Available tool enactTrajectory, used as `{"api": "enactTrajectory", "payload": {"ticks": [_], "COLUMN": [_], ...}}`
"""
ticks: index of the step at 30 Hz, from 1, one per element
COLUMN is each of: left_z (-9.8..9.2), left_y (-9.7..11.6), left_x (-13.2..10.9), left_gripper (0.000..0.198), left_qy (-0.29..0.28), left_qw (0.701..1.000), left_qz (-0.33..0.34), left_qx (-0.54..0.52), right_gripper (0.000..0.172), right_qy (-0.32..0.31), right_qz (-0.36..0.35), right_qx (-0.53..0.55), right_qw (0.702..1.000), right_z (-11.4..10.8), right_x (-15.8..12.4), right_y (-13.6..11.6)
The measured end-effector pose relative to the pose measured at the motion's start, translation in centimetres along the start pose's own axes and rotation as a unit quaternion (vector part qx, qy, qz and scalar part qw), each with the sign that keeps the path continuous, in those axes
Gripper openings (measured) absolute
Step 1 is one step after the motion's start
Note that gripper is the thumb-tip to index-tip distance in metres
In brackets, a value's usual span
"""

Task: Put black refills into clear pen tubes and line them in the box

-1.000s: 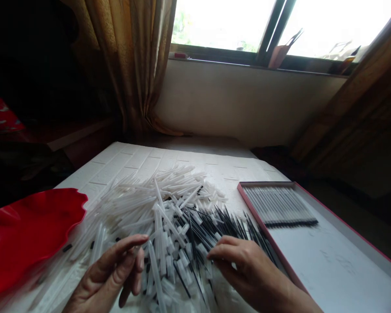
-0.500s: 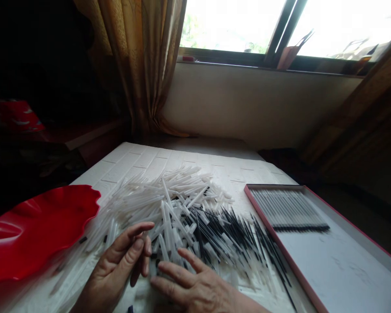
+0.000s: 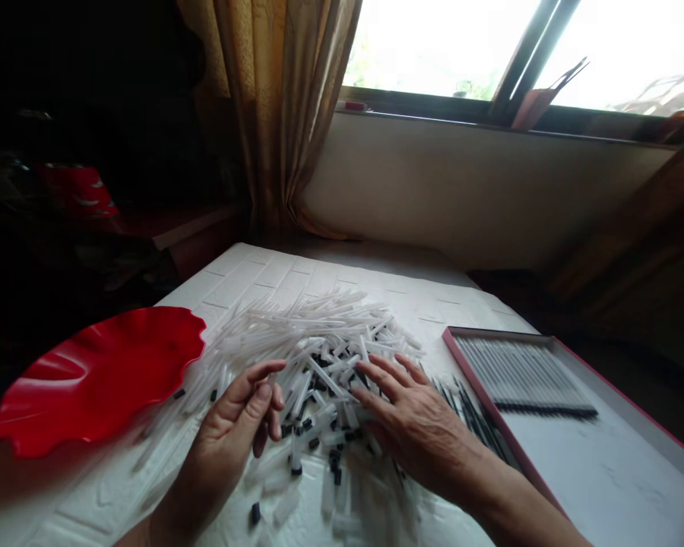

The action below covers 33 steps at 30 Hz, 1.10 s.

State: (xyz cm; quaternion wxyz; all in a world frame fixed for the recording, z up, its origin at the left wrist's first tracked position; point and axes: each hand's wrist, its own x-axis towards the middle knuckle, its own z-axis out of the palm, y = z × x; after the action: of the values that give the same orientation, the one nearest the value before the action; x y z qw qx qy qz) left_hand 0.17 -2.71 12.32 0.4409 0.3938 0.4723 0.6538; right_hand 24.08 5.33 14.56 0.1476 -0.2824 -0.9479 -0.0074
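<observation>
My left hand (image 3: 242, 414) hovers over the near left of the pile with its fingers curled and the thumb drawn in against them. A small pale bit seems to show at its fingertips, too small to name. Palm down, my right hand (image 3: 404, 403) lies over the right part of the pile with its fingers spread. Beneath and between the hands are clear plastic tubes (image 3: 319, 323) and small black caps (image 3: 334, 460), heaped loosely. Dark slender sticks (image 3: 473, 414) show to the right of my right hand; the hand and forearm hide the others.
A shallow pink-edged box (image 3: 527, 486) stands at the right, with a row of clear tubes with black ends (image 3: 536, 372) inside. At the left is a red wavy-rimmed plate (image 3: 108, 372). The white brick-patterned tabletop (image 3: 273, 273) reaches toward a curtain (image 3: 285, 114) and window.
My right hand has moved away from the left hand, up and to the right over the dark sticks. The left hand keeps its curled shape. The whole view has shifted, moving the scene rightward.
</observation>
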Motion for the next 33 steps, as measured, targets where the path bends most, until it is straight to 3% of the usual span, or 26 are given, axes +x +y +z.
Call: {"api": "enactTrajectory", "payload": {"ticks": [3, 5, 7, 9, 13, 17, 24, 25, 28, 31, 33], "left_z": [0.1, 0.1, 0.1, 0.1, 0.0, 0.3, 0.4, 0.4, 0.4, 0.5, 0.6], "left_y": [0.2, 0.2, 0.2, 0.1, 0.1, 0.3, 0.6, 0.6, 0.5, 0.3, 0.0], "left_x": [0.2, 0.3, 0.3, 0.2, 0.0, -0.2, -0.2, -0.3, -0.4, -0.6, -1.0], "left_gripper": [0.034, 0.036, 0.037, 0.039, 0.042, 0.039, 0.036, 0.035, 0.032, 0.033, 0.032], "left_qy": [0.001, -0.002, -0.004, -0.004, -0.004, -0.015, -0.033, -0.036, -0.055, -0.083, -0.106], "left_qw": [1.0, 1.0, 1.0, 1.0, 1.0, 0.999, 0.998, 0.998, 0.996, 0.993, 0.991], "left_qz": [0.005, 0.005, 0.004, 0.004, 0.002, -0.008, 0.004, 0.008, 0.014, 0.012, 0.009], "left_qx": [-0.001, 0.002, 0.007, 0.012, 0.027, 0.04, 0.048, 0.05, 0.063, 0.078, 0.086], "right_gripper": [0.017, 0.008, 0.015, 0.018, 0.023, 0.028, 0.007, 0.003, 0.018, 0.023, 0.02], "right_qy": [0.085, 0.115, 0.136, 0.129, 0.058, 0.012, 0.018, 0.026, 0.097, 0.179, 0.2], "right_qz": [-0.079, -0.175, -0.208, -0.21, -0.223, -0.22, -0.201, -0.197, -0.152, -0.054, 0.015], "right_qx": [0.035, 0.055, 0.062, 0.049, 0.021, 0.014, 0.01, 0.019, 0.083, 0.187, 0.243], "right_qw": [0.993, 0.976, 0.967, 0.968, 0.973, 0.975, 0.979, 0.98, 0.98, 0.964, 0.949], "right_z": [0.7, 1.9, 3.4, 4.9, 7.4, 8.1, 5.4, 5.0, 3.9, 2.4, 1.4], "right_x": [0.7, 1.3, 2.0, 2.7, 3.3, 2.8, 1.8, 1.7, 1.5, 0.9, 0.2], "right_y": [-3.1, -5.6, -7.8, -9.4, -10.9, -10.6, -6.6, -6.1, -5.1, -4.4, -3.9]}}
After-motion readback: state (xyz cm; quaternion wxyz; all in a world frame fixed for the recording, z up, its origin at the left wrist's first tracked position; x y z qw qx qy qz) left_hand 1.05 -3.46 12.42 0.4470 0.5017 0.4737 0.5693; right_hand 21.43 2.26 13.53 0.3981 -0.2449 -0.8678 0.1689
